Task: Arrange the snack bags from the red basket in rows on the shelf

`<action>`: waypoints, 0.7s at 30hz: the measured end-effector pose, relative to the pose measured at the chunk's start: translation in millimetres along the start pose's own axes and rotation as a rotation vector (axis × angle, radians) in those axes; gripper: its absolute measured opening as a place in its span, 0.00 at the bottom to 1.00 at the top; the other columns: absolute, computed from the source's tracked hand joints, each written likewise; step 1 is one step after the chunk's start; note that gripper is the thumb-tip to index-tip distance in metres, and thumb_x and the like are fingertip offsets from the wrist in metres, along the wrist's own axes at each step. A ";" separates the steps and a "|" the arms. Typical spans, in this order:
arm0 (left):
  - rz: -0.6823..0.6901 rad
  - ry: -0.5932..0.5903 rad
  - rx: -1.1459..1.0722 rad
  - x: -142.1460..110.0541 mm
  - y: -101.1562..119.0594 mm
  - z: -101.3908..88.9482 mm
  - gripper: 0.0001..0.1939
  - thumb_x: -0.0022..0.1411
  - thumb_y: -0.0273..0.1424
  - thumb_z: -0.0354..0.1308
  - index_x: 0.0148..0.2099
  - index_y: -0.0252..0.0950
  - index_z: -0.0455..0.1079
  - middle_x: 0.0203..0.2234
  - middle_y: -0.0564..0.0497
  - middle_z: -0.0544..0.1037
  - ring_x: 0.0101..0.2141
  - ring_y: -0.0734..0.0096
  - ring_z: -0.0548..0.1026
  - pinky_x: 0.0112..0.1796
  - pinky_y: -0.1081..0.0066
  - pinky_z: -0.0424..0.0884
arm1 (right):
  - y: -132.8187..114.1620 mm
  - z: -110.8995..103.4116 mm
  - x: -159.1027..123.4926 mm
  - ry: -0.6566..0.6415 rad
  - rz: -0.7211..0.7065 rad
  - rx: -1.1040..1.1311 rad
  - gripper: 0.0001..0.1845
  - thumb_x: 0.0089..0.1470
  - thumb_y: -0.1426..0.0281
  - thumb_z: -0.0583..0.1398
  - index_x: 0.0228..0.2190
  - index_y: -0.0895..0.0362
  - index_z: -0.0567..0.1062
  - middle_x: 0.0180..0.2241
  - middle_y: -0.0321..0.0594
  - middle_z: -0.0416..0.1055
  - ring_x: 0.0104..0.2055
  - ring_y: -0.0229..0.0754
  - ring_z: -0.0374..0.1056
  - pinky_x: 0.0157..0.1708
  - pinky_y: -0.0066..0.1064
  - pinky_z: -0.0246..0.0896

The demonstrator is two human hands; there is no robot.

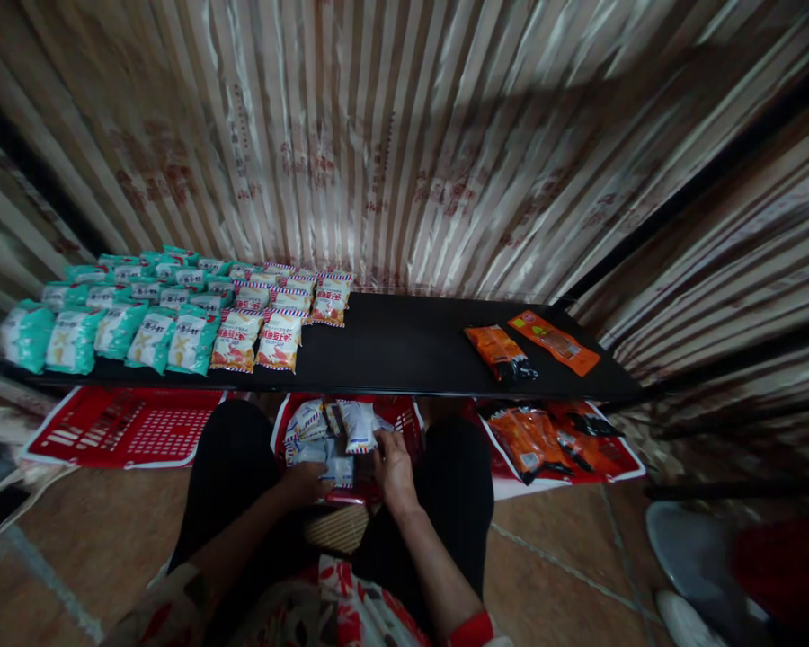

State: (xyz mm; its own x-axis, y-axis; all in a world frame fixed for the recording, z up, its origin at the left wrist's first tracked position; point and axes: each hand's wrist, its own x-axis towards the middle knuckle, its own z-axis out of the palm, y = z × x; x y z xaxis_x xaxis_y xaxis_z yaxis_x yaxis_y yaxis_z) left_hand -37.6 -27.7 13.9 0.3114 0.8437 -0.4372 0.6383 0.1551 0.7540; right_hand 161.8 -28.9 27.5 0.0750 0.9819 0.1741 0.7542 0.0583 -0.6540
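Left hand: the left hand [303,483] is low over the near left part of the middle basket, beside the packets there; it is dark and blurred, so I cannot tell whether its fingers are apart or closed on anything
Right hand: the right hand [396,467] reaches in at the basket's right side, fingers bent at the right edge of a white packet [360,427]; I cannot tell whether they are clamped on it
Middle basket: the red middle basket [408,416] sits between the two knees, below the front edge of the shelf
Basket packets: the white packet lies on top in the middle basket, with more pale packets [308,420] to its left and nearer the person
Shelf, left: teal packets [190,341] stand in rows on the black shelf [404,346], and orange-and-white packets [280,340] continue the rows to their right
Shelf, right: a dark-ended orange packet [495,350] lies near a flat orange wrapper [554,340]
Side baskets: a red left basket [162,431] shows its slotted mesh; a red right basket [620,460] holds orange packs [529,440]
Behind: a striped curtain [351,135] hangs in folds
Below: tiled floor [546,548]
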 end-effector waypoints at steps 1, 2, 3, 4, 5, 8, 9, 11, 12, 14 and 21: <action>-0.040 0.011 -0.091 3.9 5.0 0.0 0.12 0.52 0.41 0.56 0.28 0.36 0.68 0.27 0.46 0.76 0.37 0.58 0.75 0.42 0.61 0.68 | -3.2 -1.9 -1.9 0.009 -0.018 0.018 0.17 0.48 0.80 0.51 0.38 0.58 0.71 0.37 0.45 0.67 0.36 0.42 0.68 0.39 0.33 0.64; -0.085 0.024 -0.185 7.5 10.2 0.5 0.16 0.56 0.44 0.52 0.32 0.35 0.69 0.31 0.45 0.76 0.37 0.60 0.75 0.41 0.63 0.69 | -6.3 -3.5 -4.2 0.013 -0.029 0.034 0.17 0.48 0.80 0.50 0.39 0.58 0.71 0.38 0.45 0.67 0.36 0.42 0.68 0.39 0.33 0.65; -0.126 0.037 -0.274 10.8 15.6 1.4 0.20 0.59 0.46 0.46 0.38 0.35 0.68 0.34 0.43 0.76 0.38 0.62 0.75 0.40 0.65 0.70 | -9.1 -4.9 -6.5 0.015 -0.037 0.048 0.16 0.49 0.79 0.50 0.39 0.58 0.71 0.38 0.45 0.66 0.37 0.42 0.68 0.39 0.33 0.65; -0.162 0.047 -0.343 13.4 21.1 2.6 0.24 0.62 0.48 0.40 0.43 0.34 0.66 0.38 0.42 0.75 0.38 0.64 0.75 0.38 0.66 0.71 | -11.8 -6.1 -9.0 0.014 -0.043 0.061 0.16 0.50 0.79 0.50 0.39 0.58 0.70 0.38 0.45 0.66 0.37 0.42 0.68 0.39 0.33 0.65; -0.195 0.055 -0.421 15.2 26.7 3.8 0.26 0.63 0.48 0.36 0.48 0.34 0.63 0.40 0.40 0.74 0.38 0.65 0.75 0.37 0.66 0.72 | -14.4 -7.0 -11.4 0.013 -0.049 0.070 0.16 0.50 0.79 0.50 0.39 0.57 0.70 0.38 0.45 0.65 0.37 0.41 0.68 0.39 0.33 0.65; -0.271 0.092 -0.806 16.4 43.8 7.0 0.27 0.61 0.51 0.41 0.53 0.37 0.58 0.41 0.43 0.74 0.37 0.66 0.76 0.34 0.67 0.73 | -22.3 -9.1 -17.0 0.011 -0.074 0.088 0.16 0.51 0.79 0.50 0.39 0.55 0.70 0.38 0.44 0.65 0.38 0.41 0.67 0.41 0.33 0.64; -0.284 0.109 -0.933 16.1 49.1 7.7 0.26 0.59 0.51 0.47 0.52 0.38 0.59 0.42 0.44 0.74 0.37 0.66 0.76 0.34 0.67 0.73 | -24.9 -9.6 -18.2 0.010 -0.087 0.094 0.16 0.51 0.79 0.50 0.40 0.55 0.70 0.38 0.44 0.65 0.39 0.41 0.67 0.41 0.33 0.64; -0.288 0.158 -1.078 15.9 57.5 8.8 0.24 0.55 0.48 0.54 0.48 0.38 0.62 0.41 0.46 0.75 0.36 0.66 0.76 0.33 0.67 0.73 | -29.6 -10.5 -19.8 0.004 -0.111 0.107 0.17 0.51 0.79 0.49 0.40 0.55 0.70 0.38 0.44 0.65 0.40 0.41 0.67 0.42 0.33 0.64; -0.276 0.186 -1.089 16.3 60.4 9.2 0.23 0.54 0.47 0.56 0.46 0.37 0.64 0.39 0.46 0.76 0.35 0.66 0.76 0.33 0.68 0.73 | -31.4 -11.1 -20.4 0.002 -0.118 0.113 0.17 0.51 0.79 0.49 0.40 0.55 0.70 0.38 0.44 0.65 0.40 0.41 0.67 0.43 0.33 0.64; -0.243 0.238 -1.107 17.8 63.2 9.9 0.21 0.53 0.43 0.60 0.43 0.34 0.65 0.34 0.46 0.77 0.32 0.66 0.77 0.32 0.69 0.73 | -33.3 -12.9 -21.8 -0.004 -0.128 0.124 0.18 0.50 0.80 0.49 0.41 0.55 0.70 0.38 0.44 0.66 0.41 0.42 0.67 0.44 0.33 0.63; -0.155 0.285 -1.132 18.1 61.8 9.3 0.19 0.48 0.36 0.65 0.40 0.33 0.65 0.27 0.49 0.77 0.27 0.65 0.76 0.31 0.67 0.72 | -25.7 -26.8 -24.2 0.033 0.003 0.221 0.15 0.51 0.74 0.50 0.38 0.56 0.72 0.35 0.42 0.72 0.39 0.42 0.69 0.43 0.33 0.63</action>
State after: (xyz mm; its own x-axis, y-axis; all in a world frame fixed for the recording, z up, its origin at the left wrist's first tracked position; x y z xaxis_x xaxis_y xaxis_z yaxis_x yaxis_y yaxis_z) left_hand 14.0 -7.7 48.0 0.0251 0.8381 -0.5450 -0.3778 0.5127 0.7710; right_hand 158.0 -59.0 59.9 0.1012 0.9758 0.1940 0.5931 0.0974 -0.7992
